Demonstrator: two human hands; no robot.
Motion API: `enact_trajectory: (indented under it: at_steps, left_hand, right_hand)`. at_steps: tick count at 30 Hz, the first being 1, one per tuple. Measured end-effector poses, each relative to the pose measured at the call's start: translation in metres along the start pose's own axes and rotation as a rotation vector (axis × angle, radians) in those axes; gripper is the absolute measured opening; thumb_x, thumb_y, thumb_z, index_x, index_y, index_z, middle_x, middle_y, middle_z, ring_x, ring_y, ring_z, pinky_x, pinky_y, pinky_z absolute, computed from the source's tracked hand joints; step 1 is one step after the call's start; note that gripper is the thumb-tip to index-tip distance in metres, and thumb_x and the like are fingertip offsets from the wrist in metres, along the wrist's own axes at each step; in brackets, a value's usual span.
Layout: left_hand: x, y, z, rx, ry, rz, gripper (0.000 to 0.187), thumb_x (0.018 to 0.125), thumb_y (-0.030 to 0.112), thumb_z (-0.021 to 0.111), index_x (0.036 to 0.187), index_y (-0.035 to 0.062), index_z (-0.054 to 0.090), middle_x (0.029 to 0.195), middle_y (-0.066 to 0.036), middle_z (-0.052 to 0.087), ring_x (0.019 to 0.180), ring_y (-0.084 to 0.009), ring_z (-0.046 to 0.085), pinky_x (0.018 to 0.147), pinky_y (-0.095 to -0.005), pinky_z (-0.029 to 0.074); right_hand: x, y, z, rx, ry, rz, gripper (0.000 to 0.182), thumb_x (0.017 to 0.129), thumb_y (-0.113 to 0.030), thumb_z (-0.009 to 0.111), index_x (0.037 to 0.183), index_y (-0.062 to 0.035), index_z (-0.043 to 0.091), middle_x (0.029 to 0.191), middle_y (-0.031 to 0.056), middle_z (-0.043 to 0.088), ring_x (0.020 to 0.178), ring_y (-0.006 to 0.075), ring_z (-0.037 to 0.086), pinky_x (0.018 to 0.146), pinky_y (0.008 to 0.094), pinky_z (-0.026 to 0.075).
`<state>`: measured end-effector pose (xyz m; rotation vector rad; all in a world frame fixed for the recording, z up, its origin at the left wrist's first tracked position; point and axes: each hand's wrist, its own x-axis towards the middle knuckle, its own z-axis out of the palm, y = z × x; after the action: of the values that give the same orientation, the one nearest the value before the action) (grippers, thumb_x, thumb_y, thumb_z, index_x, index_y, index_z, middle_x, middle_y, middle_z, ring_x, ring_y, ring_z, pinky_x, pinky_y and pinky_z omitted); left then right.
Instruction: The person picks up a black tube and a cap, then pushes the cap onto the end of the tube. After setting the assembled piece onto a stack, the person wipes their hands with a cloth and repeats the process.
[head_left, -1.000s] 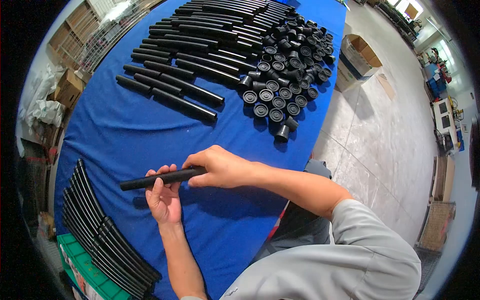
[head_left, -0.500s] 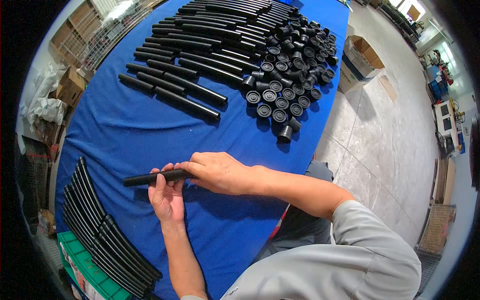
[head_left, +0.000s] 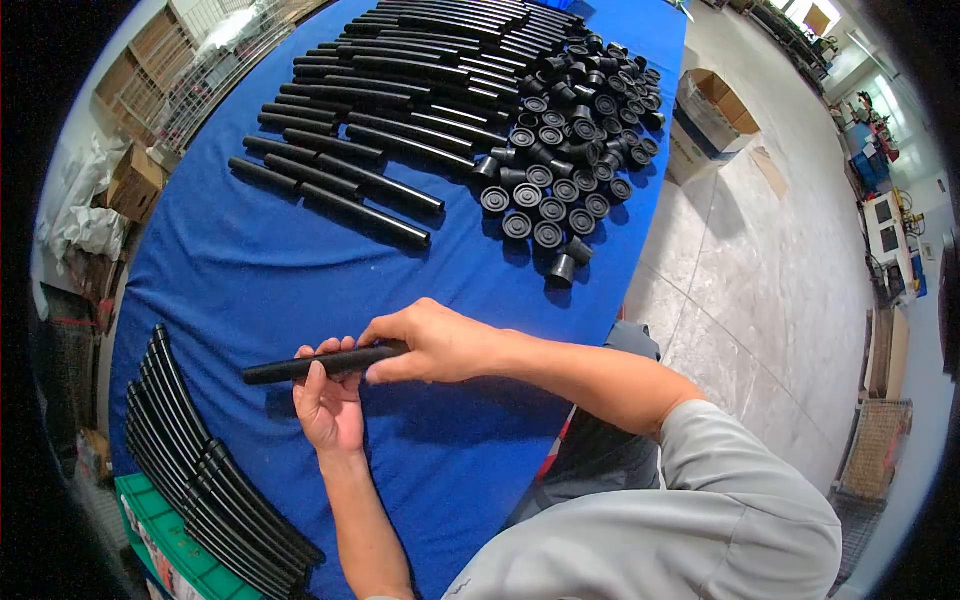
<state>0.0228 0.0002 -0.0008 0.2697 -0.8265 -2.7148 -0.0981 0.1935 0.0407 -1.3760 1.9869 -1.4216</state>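
A short black tube [head_left: 275, 372] with a matte surface is held above the blue cloth, lying almost level. Beneath its middle, my left hand [head_left: 332, 405] is palm up, with the thumb on the near side and the fingers curled behind. My right hand [head_left: 435, 342] grips the tube's right end between thumb and fingers. That end is partly hidden by the hand. Beyond my hands, rows of black tubes [head_left: 378, 208] lie on the cloth. A heap of black rubber caps [head_left: 547, 234], round and ribbed on top, lies to their right.
More black tubes [head_left: 225, 480] lie fanned side by side at the near left, beside a green crate [head_left: 190, 555]. The table's blue cloth [head_left: 250, 290] drops off at the right edge. An open cardboard box [head_left: 705, 130] stands on the floor beyond it.
My right hand's fingers have shifted and lifted slightly around the tube's end. The tube stays in both hands, tilted a little more. The whole view has moved slightly.
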Motion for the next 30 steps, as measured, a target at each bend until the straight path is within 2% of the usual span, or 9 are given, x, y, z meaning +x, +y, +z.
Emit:
enact_trajectory:
  at_steps: [1,5,9,13,16,19,22,23,30]
  left_hand:
    - [0.0,-0.001,0.002,0.004,0.037,-0.001,0.019,0.101,0.007,0.059,0.12,0.006,0.059,0.123,-0.024,0.066,0.119,-0.0381,0.065,0.098,-0.0528,0.059]
    - [0.002,0.001,-0.004,0.014,0.065,-0.025,0.019,0.102,0.008,0.058,0.121,0.0061,0.058,0.123,-0.024,0.066,0.12,-0.0389,0.064,0.098,-0.0526,0.059]
    - [0.0,0.001,0.002,0.024,0.004,-0.023,0.019,0.103,0.009,0.057,0.121,0.006,0.057,0.123,-0.024,0.066,0.12,-0.0387,0.064,0.098,-0.0523,0.059]
    - [0.002,-0.001,0.003,0.021,0.037,-0.034,0.018,0.103,0.008,0.057,0.121,0.0057,0.057,0.124,-0.024,0.066,0.119,-0.0386,0.064,0.099,-0.0518,0.059]
    - [0.002,0.0,-0.003,0.03,-0.014,-0.024,0.018,0.103,0.008,0.057,0.12,0.0055,0.057,0.124,-0.023,0.066,0.12,-0.0385,0.064,0.099,-0.0516,0.058]
    - [0.001,-0.001,-0.002,0.009,-0.011,-0.029,0.017,0.103,0.008,0.058,0.12,0.0053,0.059,0.124,-0.023,0.066,0.12,-0.0383,0.064,0.099,-0.0514,0.059]
    - [0.002,0.0,0.003,0.002,0.027,-0.042,0.017,0.102,0.008,0.059,0.119,0.0051,0.06,0.123,-0.023,0.066,0.119,-0.0383,0.065,0.098,-0.0513,0.059]
    - [0.002,0.001,0.003,0.005,0.042,-0.045,0.018,0.102,0.008,0.059,0.119,0.0051,0.06,0.123,-0.024,0.067,0.119,-0.0383,0.065,0.098,-0.0513,0.059]
    - [0.002,-0.002,-0.003,0.025,0.044,0.0,0.017,0.102,0.009,0.059,0.119,0.0056,0.06,0.121,-0.023,0.068,0.117,-0.0379,0.066,0.098,-0.0513,0.059]
  right_hand:
    - [0.001,0.003,0.001,0.057,-0.014,0.034,0.036,0.086,-0.016,0.068,0.117,0.0007,0.061,0.092,0.0158,0.062,0.083,0.0375,0.065,0.066,0.0475,0.055]
    - [-0.003,-0.002,0.014,-0.422,0.178,-0.194,0.035,0.084,-0.027,0.073,0.103,0.0018,0.068,0.09,0.0225,0.069,0.084,0.039,0.069,0.07,0.0492,0.055]
    - [0.004,-0.012,-0.011,0.011,-0.225,0.271,0.042,0.087,-0.019,0.073,0.123,-0.0018,0.061,0.093,0.0156,0.062,0.086,0.0351,0.066,0.071,0.0481,0.054]
    - [-0.006,-0.007,0.008,-0.407,0.118,-0.111,0.035,0.086,-0.021,0.075,0.113,-0.002,0.062,0.091,0.0164,0.063,0.083,0.0368,0.067,0.071,0.0482,0.054]
    - [-0.003,-0.011,0.005,-0.311,0.025,0.022,0.036,0.086,-0.019,0.074,0.116,-0.0023,0.063,0.092,0.0157,0.063,0.085,0.0349,0.066,0.071,0.046,0.054]
    - [0.01,-0.039,-0.031,0.265,-0.317,0.564,0.038,0.086,-0.019,0.074,0.119,-0.0027,0.063,0.094,0.0154,0.063,0.086,0.0347,0.066,0.07,0.0451,0.055]
    - [-0.001,-0.011,0.004,-0.287,0.075,-0.045,0.041,0.087,-0.019,0.074,0.122,-0.0031,0.063,0.093,0.0152,0.062,0.084,0.0347,0.066,0.07,0.0444,0.055]
    - [-0.004,-0.007,0.01,-0.352,0.097,-0.107,0.042,0.087,-0.019,0.074,0.123,-0.003,0.062,0.092,0.0156,0.062,0.085,0.0366,0.066,0.071,0.045,0.054]
    - [-0.003,-0.004,0.009,-0.303,0.054,-0.057,0.035,0.086,-0.017,0.074,0.114,-0.0018,0.06,0.09,0.0156,0.061,0.082,0.0369,0.065,0.071,0.0467,0.054]
